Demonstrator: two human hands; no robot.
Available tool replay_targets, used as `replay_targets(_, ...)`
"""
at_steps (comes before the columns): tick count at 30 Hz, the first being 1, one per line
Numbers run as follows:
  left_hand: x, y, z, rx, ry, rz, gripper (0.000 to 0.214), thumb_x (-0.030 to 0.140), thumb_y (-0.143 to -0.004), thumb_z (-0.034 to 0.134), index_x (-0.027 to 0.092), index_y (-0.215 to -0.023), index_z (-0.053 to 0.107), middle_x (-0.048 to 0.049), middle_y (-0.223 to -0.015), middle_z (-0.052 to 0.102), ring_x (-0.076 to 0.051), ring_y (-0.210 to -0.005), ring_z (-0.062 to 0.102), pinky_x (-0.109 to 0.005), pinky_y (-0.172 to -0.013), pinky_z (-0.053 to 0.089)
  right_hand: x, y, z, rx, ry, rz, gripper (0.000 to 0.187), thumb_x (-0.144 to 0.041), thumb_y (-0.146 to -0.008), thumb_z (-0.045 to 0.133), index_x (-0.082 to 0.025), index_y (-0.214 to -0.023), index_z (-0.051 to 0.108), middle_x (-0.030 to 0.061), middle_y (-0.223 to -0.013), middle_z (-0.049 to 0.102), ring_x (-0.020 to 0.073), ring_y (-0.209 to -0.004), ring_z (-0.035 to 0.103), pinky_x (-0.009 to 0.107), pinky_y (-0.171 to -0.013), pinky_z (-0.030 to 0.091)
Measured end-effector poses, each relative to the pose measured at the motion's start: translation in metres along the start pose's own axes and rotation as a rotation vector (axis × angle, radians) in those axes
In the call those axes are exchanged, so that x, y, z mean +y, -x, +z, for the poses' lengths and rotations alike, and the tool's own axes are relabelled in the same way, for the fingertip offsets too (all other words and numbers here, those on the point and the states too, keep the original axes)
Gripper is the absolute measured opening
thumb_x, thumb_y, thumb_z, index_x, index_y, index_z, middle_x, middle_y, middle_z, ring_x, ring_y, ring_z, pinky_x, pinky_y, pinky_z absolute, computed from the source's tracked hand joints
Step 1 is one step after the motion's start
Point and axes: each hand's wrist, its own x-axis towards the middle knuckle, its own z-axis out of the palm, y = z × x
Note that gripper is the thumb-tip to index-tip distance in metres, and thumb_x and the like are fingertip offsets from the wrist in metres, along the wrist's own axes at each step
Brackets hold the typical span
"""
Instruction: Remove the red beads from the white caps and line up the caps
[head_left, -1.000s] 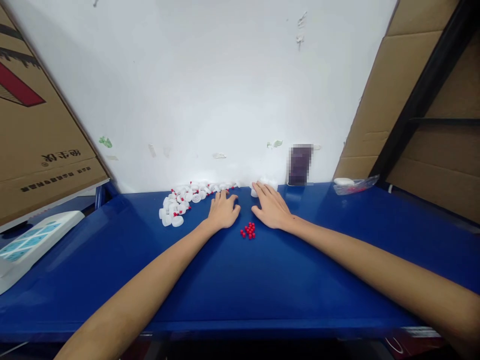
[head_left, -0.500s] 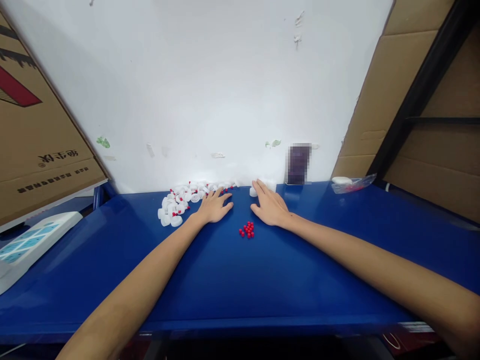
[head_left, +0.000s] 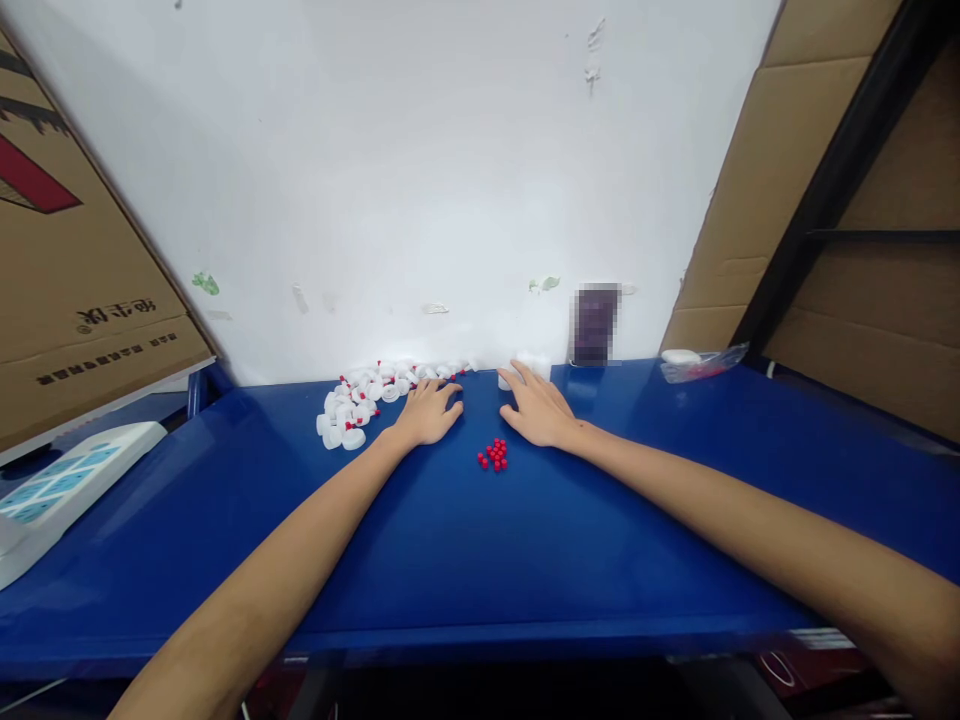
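Note:
My left hand (head_left: 429, 412) lies flat and open on the blue table (head_left: 465, 540), its fingertips at the edge of a pile of white caps (head_left: 360, 400), some of them with red tips. My right hand (head_left: 536, 410) also lies flat with fingers stretched out, reaching toward a few white caps (head_left: 525, 366) by the wall. A small cluster of red beads (head_left: 493, 455) sits on the table between and just in front of both hands. Neither hand holds anything.
A cardboard box (head_left: 75, 250) leans at the left above a white device with a blue panel (head_left: 60, 485). A clear plastic bag with a white piece (head_left: 697, 362) lies at the back right. Cardboard and a black shelf frame (head_left: 847, 180) stand to the right.
Both hands have shifted slightly left and toward the wall, staying flat on the table. The caps and beads have not moved.

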Motion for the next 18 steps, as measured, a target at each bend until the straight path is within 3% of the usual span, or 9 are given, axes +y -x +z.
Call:
replay_targets(5, 0.0007, 0.0006, -0.0009, 0.007, 0.053, 0.017, 0.048, 0.041, -0.097, 0.038, 0.02, -0.136, 0.056, -0.015, -0.131, 0.055, -0.031, -0.127, 0.05, -0.05, -0.108, 0.04, 0.0017, 0.0001, 0.0005, -0.005, -0.005, -0.049, 0.064, -0.03, -0.091, 0.048, -0.017, -0.153, 0.038, 0.0159, -0.16, 0.033, 0.036, -0.137, 0.043, 0.05, -0.11, 0.037)
replay_targets(10, 0.0025, 0.0023, -0.0028, 0.033, 0.075, 0.029, 0.046, 0.038, -0.096, 0.04, 0.018, -0.132, 0.059, -0.0147, -0.122, 0.055, -0.03, -0.12, 0.053, -0.047, -0.106, 0.042, 0.0001, 0.0028, -0.0007, 0.061, -0.035, -0.044, 0.064, -0.028, -0.089, 0.051, -0.021, -0.151, 0.039, 0.0173, -0.165, 0.013, 0.0344, -0.119, 0.058, 0.047, -0.095, 0.048)
replay_targets(15, 0.0036, 0.0041, -0.0056, 0.105, 0.056, 0.046, 0.034, 0.033, -0.092, 0.045, 0.019, -0.117, 0.064, -0.0132, -0.118, 0.054, -0.03, -0.116, 0.052, -0.049, -0.103, 0.044, -0.0017, 0.0053, -0.0026, 0.088, -0.081, -0.136, 0.048, -0.025, -0.091, 0.048, -0.02, -0.138, 0.05, 0.014, -0.141, 0.044, 0.0238, -0.099, 0.063, 0.037, -0.083, 0.05)
replay_targets(18, 0.0054, 0.005, -0.0066, 0.091, 0.032, 0.015, 0.037, 0.034, -0.093, 0.044, 0.021, -0.122, 0.062, -0.0136, -0.126, 0.053, -0.031, -0.119, 0.052, -0.049, -0.103, 0.044, -0.0011, 0.0047, -0.0024, 0.057, -0.086, -0.177, 0.038, -0.023, -0.092, 0.048, -0.019, -0.128, 0.057, 0.0109, -0.127, 0.052, 0.0212, -0.096, 0.062, 0.034, -0.083, 0.049)
